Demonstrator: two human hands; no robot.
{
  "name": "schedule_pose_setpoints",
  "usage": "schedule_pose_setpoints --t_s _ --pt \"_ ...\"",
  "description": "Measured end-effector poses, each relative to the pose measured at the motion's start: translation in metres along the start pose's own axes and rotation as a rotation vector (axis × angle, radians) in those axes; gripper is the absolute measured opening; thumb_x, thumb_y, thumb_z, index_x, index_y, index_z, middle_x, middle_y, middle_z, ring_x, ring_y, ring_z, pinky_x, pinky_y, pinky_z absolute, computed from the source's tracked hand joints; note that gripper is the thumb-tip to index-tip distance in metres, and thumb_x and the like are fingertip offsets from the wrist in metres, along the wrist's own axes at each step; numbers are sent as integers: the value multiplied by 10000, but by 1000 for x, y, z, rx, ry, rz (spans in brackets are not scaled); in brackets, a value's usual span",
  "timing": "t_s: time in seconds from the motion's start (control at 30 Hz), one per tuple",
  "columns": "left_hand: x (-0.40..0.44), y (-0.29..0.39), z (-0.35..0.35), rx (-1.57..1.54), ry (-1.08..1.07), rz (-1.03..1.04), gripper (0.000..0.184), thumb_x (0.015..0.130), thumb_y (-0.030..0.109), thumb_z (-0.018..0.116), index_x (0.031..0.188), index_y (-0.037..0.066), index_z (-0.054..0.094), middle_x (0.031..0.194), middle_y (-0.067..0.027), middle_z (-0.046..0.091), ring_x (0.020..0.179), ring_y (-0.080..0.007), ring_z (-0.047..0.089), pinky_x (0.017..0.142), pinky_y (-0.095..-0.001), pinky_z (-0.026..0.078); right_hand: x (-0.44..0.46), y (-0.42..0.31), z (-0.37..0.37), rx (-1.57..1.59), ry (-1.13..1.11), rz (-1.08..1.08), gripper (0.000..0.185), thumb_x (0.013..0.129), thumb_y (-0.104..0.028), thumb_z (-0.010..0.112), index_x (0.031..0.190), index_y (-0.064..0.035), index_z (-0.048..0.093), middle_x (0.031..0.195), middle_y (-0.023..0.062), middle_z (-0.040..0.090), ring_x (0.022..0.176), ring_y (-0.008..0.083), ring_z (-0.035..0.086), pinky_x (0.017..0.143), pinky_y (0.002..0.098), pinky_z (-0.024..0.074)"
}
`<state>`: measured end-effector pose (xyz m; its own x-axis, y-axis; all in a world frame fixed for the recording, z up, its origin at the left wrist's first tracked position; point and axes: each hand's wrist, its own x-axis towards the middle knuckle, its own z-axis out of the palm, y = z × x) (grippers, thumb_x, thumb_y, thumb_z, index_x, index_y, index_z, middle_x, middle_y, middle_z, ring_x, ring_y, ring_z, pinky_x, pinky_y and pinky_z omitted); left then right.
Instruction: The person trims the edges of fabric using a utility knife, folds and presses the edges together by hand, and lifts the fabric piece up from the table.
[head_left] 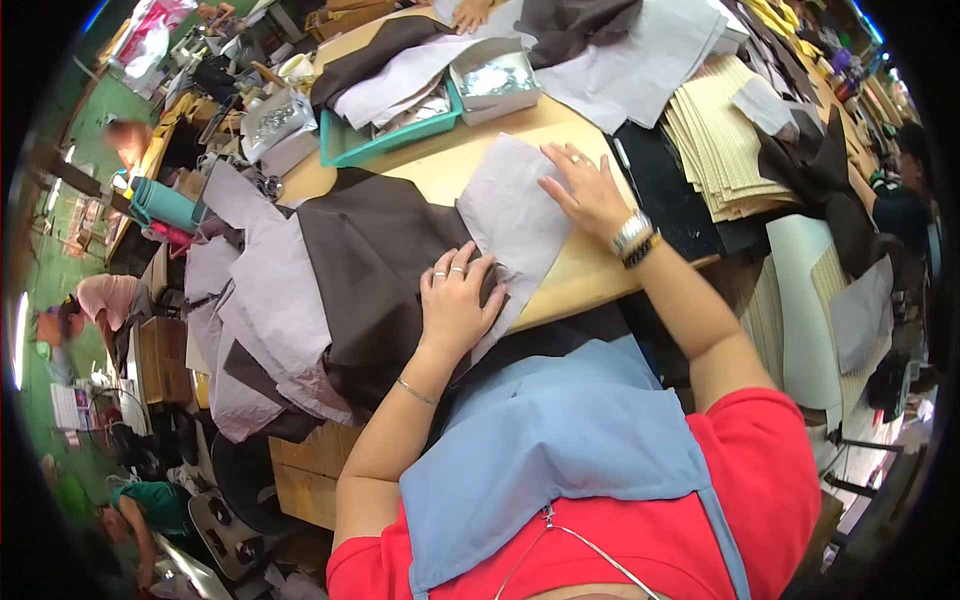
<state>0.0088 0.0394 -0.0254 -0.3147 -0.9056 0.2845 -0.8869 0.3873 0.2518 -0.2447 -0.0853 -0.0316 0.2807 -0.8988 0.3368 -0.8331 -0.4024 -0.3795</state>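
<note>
My left hand [455, 300] lies with its fingers stretched out on dark brown fabric [360, 235], its thumb over the near end of a pale grey-lilac sheet [512, 205]. That sheet, fabric or paper-like, lies on the wooden tabletop [575, 275]. Spread fingers of my right hand [592, 195] are at the sheet's right edge; whether they press on it I cannot tell. To the left, the brown fabric and more grey-lilac pieces [275, 300] hang over the table's edge in layers.
A teal tray [345, 148] and a white box [495, 85] of small shiny parts stand at the back. Stacked cream sheets [715, 140] lie right, beside a black mat [665, 190] with a pen. Another person's hand [470, 14] rests at the far edge. More people work at left.
</note>
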Motion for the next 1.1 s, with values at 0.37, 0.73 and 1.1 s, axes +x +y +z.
schedule_pose_setpoints --t_s 0.37,0.73,1.1 --pt "103 -38 -17 -1621 483 -552 410 1031 234 560 1371 18 489 1298 -102 578 1169 -203 565 977 -334 469 -68 -48 6 1167 -6 -12 857 952 -481 641 1566 -37 240 1566 229 326 1436 337 365 1162 472 299" --pt "76 -114 -22 -89 -242 -482 793 838 638 661 1476 201 484 1620 -205 259 1522 -398 148 1146 -703 120 -48 -41 -2 1227 -265 419 582 946 -126 689 1449 16 432 907 69 690 780 92 659 690 238 547" --pt "41 -135 25 -744 424 -599 177 991 216 605 1145 130 594 1203 -114 644 1042 -187 633 989 -406 474 -40 -58 9 500 -16 -17 525 852 -220 766 1318 -71 574 1035 130 699 871 294 689 820 378 542"
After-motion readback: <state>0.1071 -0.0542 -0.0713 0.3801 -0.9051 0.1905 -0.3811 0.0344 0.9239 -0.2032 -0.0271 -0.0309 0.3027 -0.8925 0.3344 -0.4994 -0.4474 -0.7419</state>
